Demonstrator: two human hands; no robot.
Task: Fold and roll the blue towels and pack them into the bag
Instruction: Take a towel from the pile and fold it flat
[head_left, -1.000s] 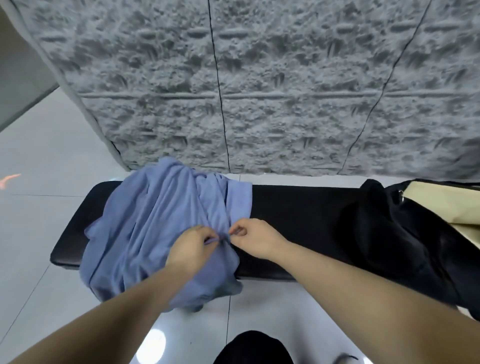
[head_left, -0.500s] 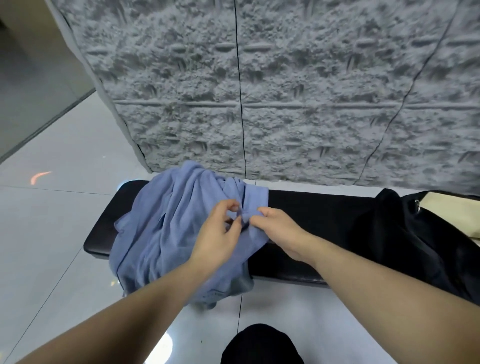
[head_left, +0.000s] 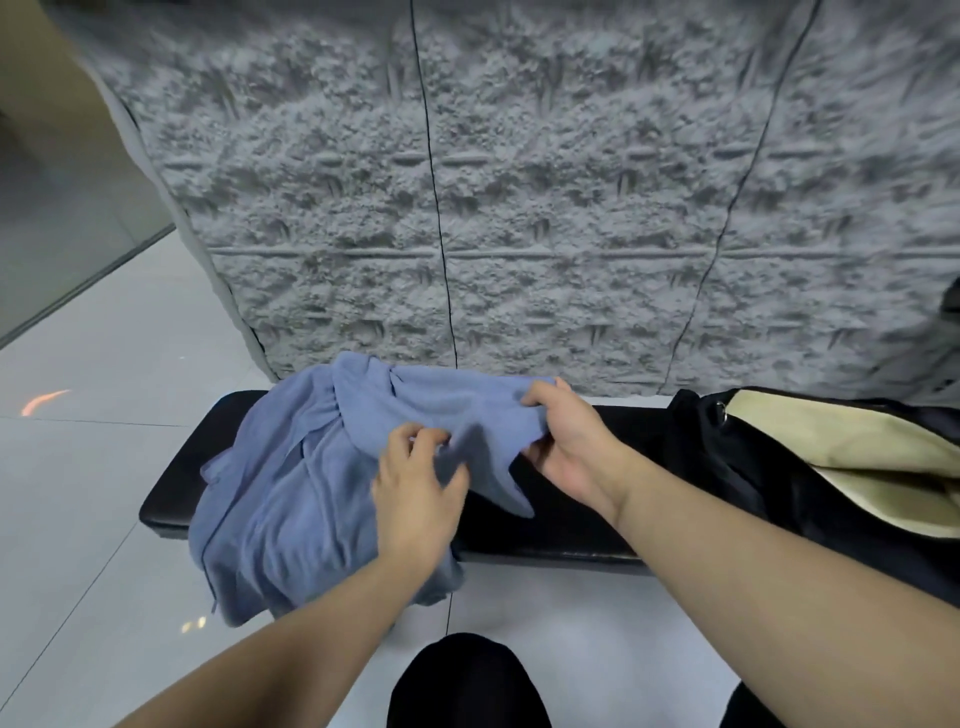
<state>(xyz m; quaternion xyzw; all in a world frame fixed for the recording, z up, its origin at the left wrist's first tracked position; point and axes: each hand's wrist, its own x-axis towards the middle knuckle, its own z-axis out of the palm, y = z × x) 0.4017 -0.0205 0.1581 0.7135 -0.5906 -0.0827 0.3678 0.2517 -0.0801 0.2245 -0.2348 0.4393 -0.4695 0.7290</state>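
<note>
A heap of blue towels lies crumpled on the left half of a black bench, hanging over its front edge. My right hand grips the edge of one towel and holds it lifted off the pile, stretched to the right. My left hand is on the same cloth, its fingers curled into the fabric near the middle; the motion blur hides the exact hold. The black bag with a cream lining lies open at the bench's right end.
A rough grey textured wall stands right behind the bench. Pale floor tiles spread to the left and in front. My dark-clad knee shows at the bottom edge.
Both hands were pinching the cloth close together at the front of the pile. The right hand has since moved right and up, pulling a towel edge out, and the hands are now apart.
</note>
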